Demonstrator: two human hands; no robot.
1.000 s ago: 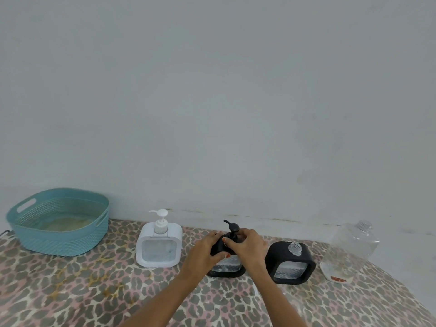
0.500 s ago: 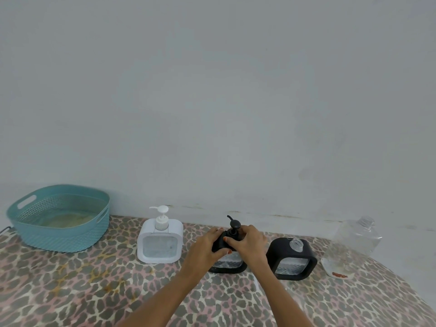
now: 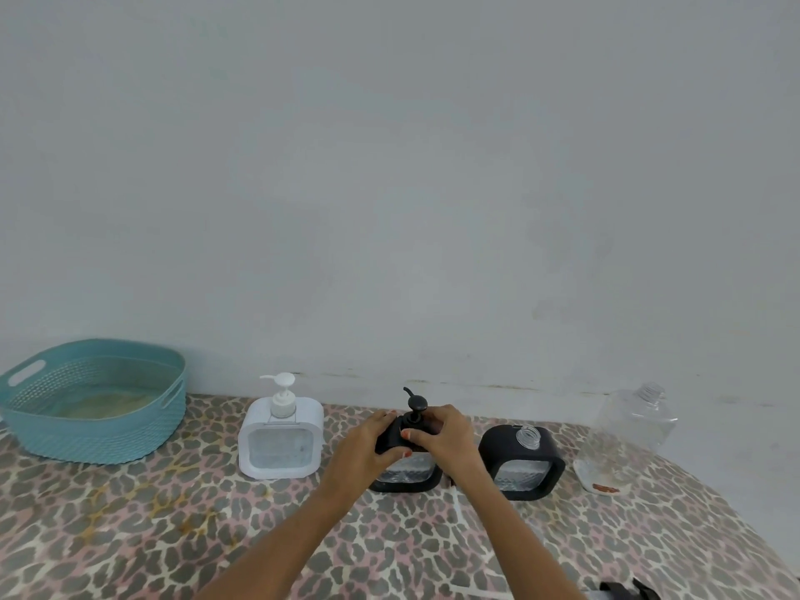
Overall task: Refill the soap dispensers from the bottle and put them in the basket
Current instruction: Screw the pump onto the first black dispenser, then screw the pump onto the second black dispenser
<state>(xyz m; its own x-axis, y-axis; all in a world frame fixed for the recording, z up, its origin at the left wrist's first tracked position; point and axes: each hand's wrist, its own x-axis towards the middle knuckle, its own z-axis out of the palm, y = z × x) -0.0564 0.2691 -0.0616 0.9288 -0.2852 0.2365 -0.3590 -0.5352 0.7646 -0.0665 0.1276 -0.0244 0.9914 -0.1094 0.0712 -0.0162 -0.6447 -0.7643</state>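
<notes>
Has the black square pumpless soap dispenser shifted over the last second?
No. The black square pumpless soap dispenser keeps its spacing from the white square pump dispenser; only the camera view drifted.

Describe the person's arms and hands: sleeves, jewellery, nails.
The left forearm and right forearm are bare, with no sleeves in view. No watch, bracelet or ring shows on the left hand or right hand. The visible fingernails carry red-orange polish.

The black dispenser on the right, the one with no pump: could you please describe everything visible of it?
The right black dispenser is a rounded-square, plastic-looking black frame around a clear ribbed window. Its clear threaded neck stands open, with no pump. It stands upright on the leopard-print cloth, between the held black dispenser and the clear bottle. The right hand is close beside it; contact cannot be told.
</notes>
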